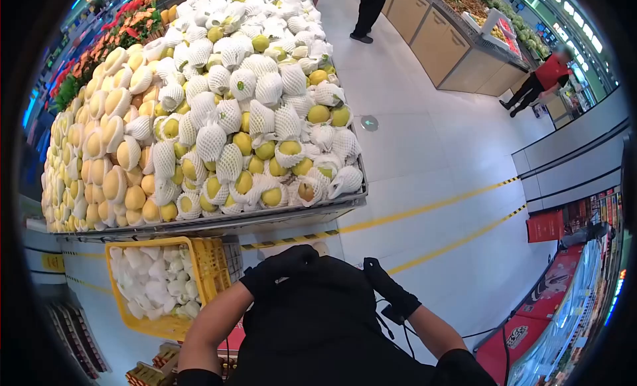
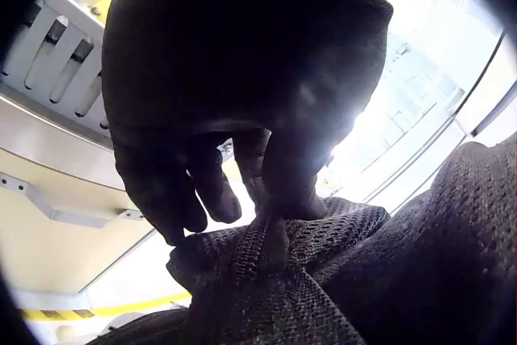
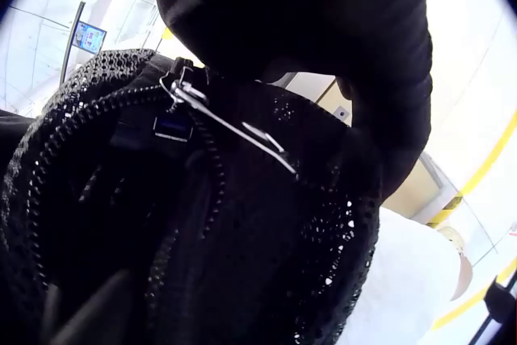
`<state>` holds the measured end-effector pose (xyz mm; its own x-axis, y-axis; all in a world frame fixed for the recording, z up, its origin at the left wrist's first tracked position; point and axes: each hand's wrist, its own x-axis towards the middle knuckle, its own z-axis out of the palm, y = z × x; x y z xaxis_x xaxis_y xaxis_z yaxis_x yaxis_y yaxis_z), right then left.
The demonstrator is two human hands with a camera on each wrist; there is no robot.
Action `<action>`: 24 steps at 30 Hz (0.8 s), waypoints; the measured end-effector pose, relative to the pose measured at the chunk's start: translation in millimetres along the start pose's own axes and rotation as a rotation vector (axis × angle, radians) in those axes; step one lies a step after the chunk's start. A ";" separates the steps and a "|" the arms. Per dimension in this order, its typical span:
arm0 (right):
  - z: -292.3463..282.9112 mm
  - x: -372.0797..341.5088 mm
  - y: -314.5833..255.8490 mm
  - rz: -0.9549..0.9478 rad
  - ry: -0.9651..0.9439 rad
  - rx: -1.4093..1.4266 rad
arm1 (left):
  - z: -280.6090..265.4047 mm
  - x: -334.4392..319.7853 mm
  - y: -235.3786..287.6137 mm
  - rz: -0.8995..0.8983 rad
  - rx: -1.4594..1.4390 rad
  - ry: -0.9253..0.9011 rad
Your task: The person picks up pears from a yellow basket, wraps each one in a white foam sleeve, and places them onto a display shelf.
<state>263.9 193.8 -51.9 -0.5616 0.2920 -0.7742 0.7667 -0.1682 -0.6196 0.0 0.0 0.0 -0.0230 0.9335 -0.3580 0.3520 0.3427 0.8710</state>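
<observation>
we log foam-netted fruit [image 1: 263, 122] ahead, a yellow crate [image 1: 211, 270] beside the left forearm [image 1: 219, 313], yellow floor stripes [image 1: 431, 204] beyond. the black mesh fabric [image 2: 258, 288], creased, with a curved zipper [image 3: 34, 191], lies before the torso [image 1: 305, 339]; left hand [image 1: 285, 265] pinches it, right hand [image 1: 390, 284] grips its edge.

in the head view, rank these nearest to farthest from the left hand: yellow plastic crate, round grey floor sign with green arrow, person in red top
1. Yellow plastic crate, just left of the left hand.
2. Round grey floor sign with green arrow, ahead and to the right.
3. Person in red top, far off at the upper right.
</observation>
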 end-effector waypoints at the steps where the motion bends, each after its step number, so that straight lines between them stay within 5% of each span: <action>1: -0.8 3.1 4.9 -0.010 0.004 0.008 | 0.2 1.0 0.9 0.003 0.042 -0.011; 8: -51.1 4.3 1.1 -0.001 -0.117 0.239 | -14.9 5.9 25.6 -0.048 0.026 0.172; 14: -97.0 21.6 -34.8 -0.098 -0.102 0.230 | -26.8 -40.9 26.6 -0.231 -0.654 0.598; 24: -114.1 55.6 -122.0 -0.316 -0.108 -0.064 | -1.2 -99.3 24.5 -0.268 -0.757 1.054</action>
<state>174.6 338.0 -4.6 -0.8018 0.2186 -0.5562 0.5651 -0.0251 -0.8246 9.8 -84.2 57.3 -0.8417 0.3447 -0.4156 -0.3748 0.1810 0.9093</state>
